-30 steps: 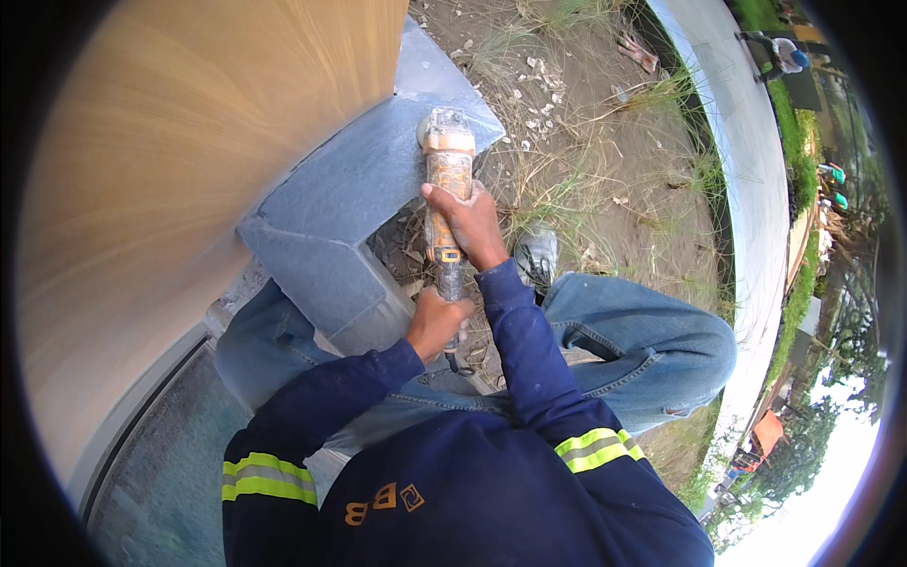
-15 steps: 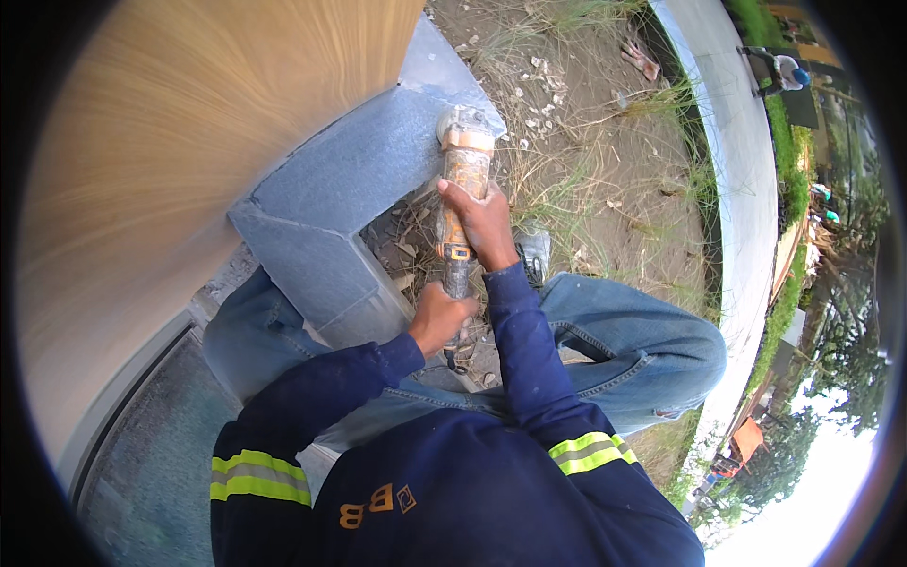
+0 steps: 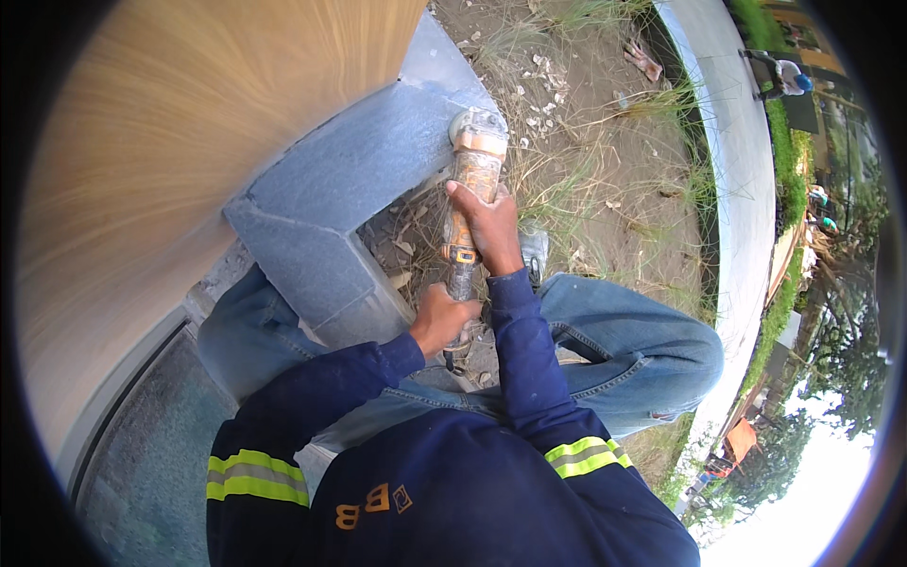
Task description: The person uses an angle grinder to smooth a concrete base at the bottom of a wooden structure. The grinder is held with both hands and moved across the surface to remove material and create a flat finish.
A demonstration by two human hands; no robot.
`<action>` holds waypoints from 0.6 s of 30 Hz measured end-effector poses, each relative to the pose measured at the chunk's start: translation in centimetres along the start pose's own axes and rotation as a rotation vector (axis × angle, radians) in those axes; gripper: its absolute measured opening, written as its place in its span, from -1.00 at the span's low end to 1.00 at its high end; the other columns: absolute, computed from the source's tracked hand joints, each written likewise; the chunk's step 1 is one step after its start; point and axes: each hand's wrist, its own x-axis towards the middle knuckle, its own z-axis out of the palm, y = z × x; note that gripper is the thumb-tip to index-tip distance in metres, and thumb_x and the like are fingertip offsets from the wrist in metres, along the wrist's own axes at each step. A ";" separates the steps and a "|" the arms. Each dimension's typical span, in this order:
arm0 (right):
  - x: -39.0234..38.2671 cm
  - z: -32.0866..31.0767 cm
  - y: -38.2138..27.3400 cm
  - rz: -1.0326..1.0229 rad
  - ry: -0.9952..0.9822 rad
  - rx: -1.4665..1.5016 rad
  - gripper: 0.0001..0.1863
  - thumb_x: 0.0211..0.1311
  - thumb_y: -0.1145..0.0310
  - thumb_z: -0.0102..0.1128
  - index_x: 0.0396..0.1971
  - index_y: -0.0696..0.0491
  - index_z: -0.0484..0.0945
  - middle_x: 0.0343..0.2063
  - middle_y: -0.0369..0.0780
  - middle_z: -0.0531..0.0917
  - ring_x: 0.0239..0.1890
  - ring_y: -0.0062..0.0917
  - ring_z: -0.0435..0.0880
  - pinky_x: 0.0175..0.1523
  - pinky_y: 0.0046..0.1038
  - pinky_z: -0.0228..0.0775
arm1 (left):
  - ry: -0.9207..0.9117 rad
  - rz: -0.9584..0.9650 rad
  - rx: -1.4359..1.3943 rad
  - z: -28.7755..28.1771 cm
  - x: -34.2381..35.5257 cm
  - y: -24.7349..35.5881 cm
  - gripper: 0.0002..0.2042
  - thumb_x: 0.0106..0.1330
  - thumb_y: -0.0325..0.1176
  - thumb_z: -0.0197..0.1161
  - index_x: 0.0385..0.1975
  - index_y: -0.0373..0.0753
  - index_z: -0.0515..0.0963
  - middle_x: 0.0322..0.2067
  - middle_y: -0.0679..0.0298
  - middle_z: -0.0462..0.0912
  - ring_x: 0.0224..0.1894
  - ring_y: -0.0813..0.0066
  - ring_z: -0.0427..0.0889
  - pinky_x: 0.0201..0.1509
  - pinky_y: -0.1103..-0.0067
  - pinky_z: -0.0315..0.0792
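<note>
Between my two hands is a dusty yellow-and-grey angle grinder (image 3: 476,170), its head at the outer edge of a grey stone ledge (image 3: 350,161). My right hand (image 3: 493,227) wraps round the middle of the grinder's body, thumb laid along its top. Lower down, my left hand (image 3: 441,319) grips the dark rear end, where a cord hangs below. White dust coats the tool head, and the disc is mostly hidden beneath it. The ledge turns a corner and comes toward me as a lower grey slab (image 3: 307,269).
A wood-grain panel (image 3: 217,104) rises along the ledge's left side. Dry soil with grass tufts and pale chips (image 3: 543,94) lies to the right, bounded by a curved concrete kerb (image 3: 723,189). A stray glove (image 3: 642,61) rests near it. Another person (image 3: 789,77) stands far off, upper right.
The grinder's head has shifted slightly to the right along the ledge's edge, and my right hand has moved with it. Both hands keep their grip.
</note>
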 end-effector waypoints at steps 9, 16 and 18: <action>1.1 0.1 -0.2 -0.027 -0.002 -0.003 -0.53 0.18 0.15 0.55 -0.12 0.21 0.61 -0.36 -0.21 0.72 -0.43 -0.60 0.68 -0.32 -0.49 0.54 | -0.004 0.033 -0.038 0.1 0.5 0.8 -0.91 0.16 -0.50 0.27 -0.48 -0.28 0.47 -0.63 0.29 0.48 -0.69 0.52 0.46 -0.64 0.50 0.32; 1.3 -0.1 -1.2 -0.003 -0.015 0.025 -0.52 0.19 0.19 0.54 -0.09 0.23 0.59 -0.35 -0.19 0.73 -0.43 -0.59 0.68 -0.32 -0.49 0.55 | -0.032 0.005 -0.015 -0.2 1.2 1.5 -0.91 0.16 -0.50 0.27 -0.46 -0.27 0.48 -0.63 0.29 0.48 -0.68 0.53 0.47 -0.66 0.49 0.31; 1.4 -0.2 -0.6 -0.033 -0.019 -0.039 -0.50 0.18 0.18 0.55 -0.09 0.24 0.58 -0.34 -0.19 0.73 -0.43 -0.58 0.68 -0.32 -0.49 0.55 | -0.006 0.026 0.019 0.1 1.3 0.4 -0.92 0.16 -0.50 0.27 -0.47 -0.27 0.49 -0.62 0.29 0.48 -0.68 0.53 0.46 -0.65 0.49 0.32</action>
